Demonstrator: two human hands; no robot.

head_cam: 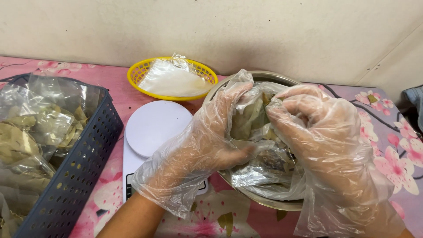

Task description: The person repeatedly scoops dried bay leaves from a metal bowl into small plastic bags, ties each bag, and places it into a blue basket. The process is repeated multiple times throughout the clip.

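- The left hand [207, 141], in a loose clear plastic glove, curls around the near side of a small clear plastic bag [251, 119], fingers up along the bag's left wall and thumb pressed against its lower front.
- The right hand [321, 132], gloved the same way, is bunched with fingertips pinched together at the bag's open mouth, gripping dried leaves [264, 103]; how many it grips cannot be told.
- The bag stands roughly upright, long axis running up and away from the person, mouth pointing toward the wall [264, 31]. Pale green-brown leaves show through its film.
- Bag and both hands sit over a round metal bowl [264, 200] at the middle right of the tabletop [119, 86]; crumpled plastic and more leaves lie in the bowl beneath the hands.
- Just left of the bowl lies a white kitchen scale [154, 128] with a round platform, its near end partly hidden by the left wrist.
- Behind the scale, near the wall, a yellow mesh basket [141, 72] holds a stack of flat clear bags [169, 79].
- At the far left a dark blue perforated basket [75, 176] is filled with packed bags of dried leaves [31, 132].
- The tabletop is covered with a pink cloth printed with blossoms.
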